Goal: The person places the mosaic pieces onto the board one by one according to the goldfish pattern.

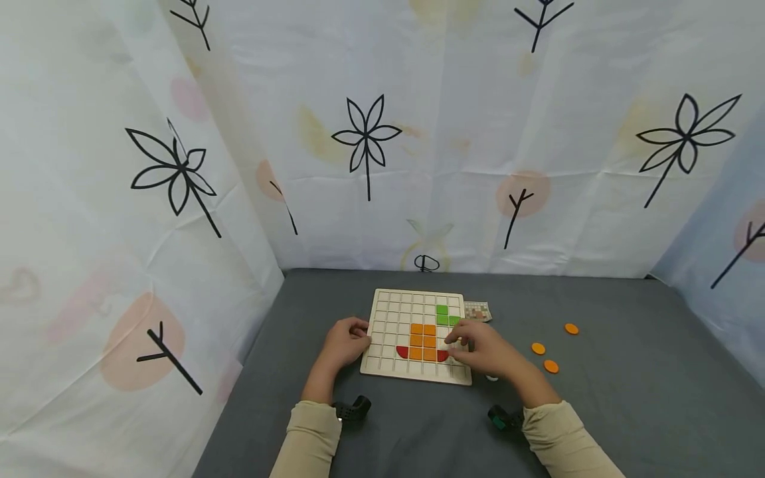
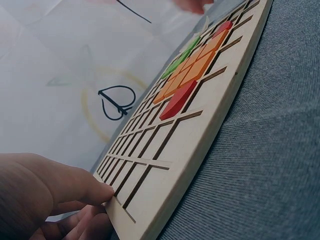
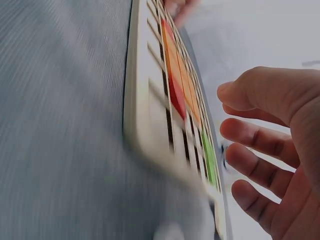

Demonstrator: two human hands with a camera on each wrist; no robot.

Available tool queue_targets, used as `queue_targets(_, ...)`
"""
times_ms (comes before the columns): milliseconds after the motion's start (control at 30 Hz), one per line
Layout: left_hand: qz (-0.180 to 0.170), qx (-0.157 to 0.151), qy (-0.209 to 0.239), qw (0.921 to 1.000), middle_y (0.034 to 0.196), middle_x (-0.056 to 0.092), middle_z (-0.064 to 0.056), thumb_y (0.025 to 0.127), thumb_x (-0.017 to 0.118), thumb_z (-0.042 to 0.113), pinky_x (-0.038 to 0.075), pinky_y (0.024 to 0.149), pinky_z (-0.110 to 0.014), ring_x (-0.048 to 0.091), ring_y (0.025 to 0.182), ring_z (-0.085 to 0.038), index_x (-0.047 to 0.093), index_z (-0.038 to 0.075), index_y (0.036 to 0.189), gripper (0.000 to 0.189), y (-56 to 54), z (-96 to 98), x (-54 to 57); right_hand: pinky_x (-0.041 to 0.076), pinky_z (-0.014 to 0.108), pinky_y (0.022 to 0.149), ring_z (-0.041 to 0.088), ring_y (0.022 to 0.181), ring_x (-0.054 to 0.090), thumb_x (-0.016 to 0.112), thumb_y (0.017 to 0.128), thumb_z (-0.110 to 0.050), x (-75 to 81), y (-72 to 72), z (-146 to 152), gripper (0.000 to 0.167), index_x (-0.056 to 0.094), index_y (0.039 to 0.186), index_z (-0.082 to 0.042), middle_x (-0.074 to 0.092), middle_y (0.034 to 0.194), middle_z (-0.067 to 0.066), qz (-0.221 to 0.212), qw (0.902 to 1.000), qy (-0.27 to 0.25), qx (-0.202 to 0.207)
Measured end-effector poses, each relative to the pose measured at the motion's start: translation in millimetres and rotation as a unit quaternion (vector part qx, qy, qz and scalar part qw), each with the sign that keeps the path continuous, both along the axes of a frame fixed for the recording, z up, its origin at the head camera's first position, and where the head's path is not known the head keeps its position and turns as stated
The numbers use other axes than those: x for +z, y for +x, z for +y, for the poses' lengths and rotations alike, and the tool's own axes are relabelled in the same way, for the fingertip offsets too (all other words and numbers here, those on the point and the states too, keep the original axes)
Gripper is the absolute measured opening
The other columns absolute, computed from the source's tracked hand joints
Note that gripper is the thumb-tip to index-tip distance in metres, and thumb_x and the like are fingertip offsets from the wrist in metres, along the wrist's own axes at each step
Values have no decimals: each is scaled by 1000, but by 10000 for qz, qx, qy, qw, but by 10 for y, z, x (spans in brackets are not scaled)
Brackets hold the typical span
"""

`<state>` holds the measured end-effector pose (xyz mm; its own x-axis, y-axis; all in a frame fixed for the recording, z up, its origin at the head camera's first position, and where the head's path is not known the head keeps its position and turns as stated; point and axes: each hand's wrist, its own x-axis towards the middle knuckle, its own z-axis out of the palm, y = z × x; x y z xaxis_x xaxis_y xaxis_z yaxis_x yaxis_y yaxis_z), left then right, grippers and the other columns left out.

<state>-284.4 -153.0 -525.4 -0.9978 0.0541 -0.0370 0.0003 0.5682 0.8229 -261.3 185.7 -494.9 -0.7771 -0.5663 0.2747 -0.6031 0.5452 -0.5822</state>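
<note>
Left hand [image 1: 345, 342]: thumb and fingers pinching the left edge of a pale wooden grid board [image 1: 382, 365]. Right hand [image 1: 485, 346]: fingers loosely curved, parted, empty, above its right side. Between them: square orange tiles [image 1: 416, 341], rounded red tiles [image 1: 402, 352]. Just beyond right fingers: green tiles [image 1: 442, 320]. Farther right: orange discs [image 1: 538, 348], grey textile surface [image 1: 603, 318].

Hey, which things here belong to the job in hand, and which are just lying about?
Belong, apparently:
grid board, touched by the left hand
orange tiles, red pieces, green tiles
patterned card, probably

Lying about, seemingly:
three orange discs
pale object near the board, unclear
</note>
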Motion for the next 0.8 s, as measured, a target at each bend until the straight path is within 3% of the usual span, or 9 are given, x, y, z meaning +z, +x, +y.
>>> queue_targets(100,2,24,-19,10000,100,71,-7,93,73,13,56,80,-39,68,88,-17,74,5,123,31,5,2,12,53,40,82,11,78,57,77,96,-11,-2,82,206,12,79,108,-8,67,97,2,-109,9997,84,-207)
queue_targets(167,-2,40,-43,10000,100,71,-7,93,73,13,56,80,-39,68,89,-17,74,5,123,31,9,5,16,48,29,67,11,78,56,79,95,-12,-5,148,320,13,78,108,-9,66,97,2,-152,9993,166,-307)
queue_targets(200,1,40,-45,10000,100,71,-7,93,73,13,56,80,-39,68,89,-17,74,5,123,30,8,7,16,47,27,66,12,79,55,80,95,-13,-7,180,367,14,78,108,-10,66,97,2,-150,9991,199,-352)
queue_targets(400,1,60,-70,10000,99,71,-7,94,73,13,56,80,-39,69,90,-17,74,5,123,30,1,16,13,46,29,67,10,78,53,85,90,-14,-50,323,572,17,77,105,-11,66,96,-1,70,9991,190,-361)
queue_targets(800,-21,57,-61,10000,101,72,-8,94,73,12,57,82,-41,69,92,-19,74,5,123,30,3,13,7,49,27,71,3,83,56,86,89,-18,-114,446,723,19,78,106,-18,66,102,-4,-504,9963,313,-629)
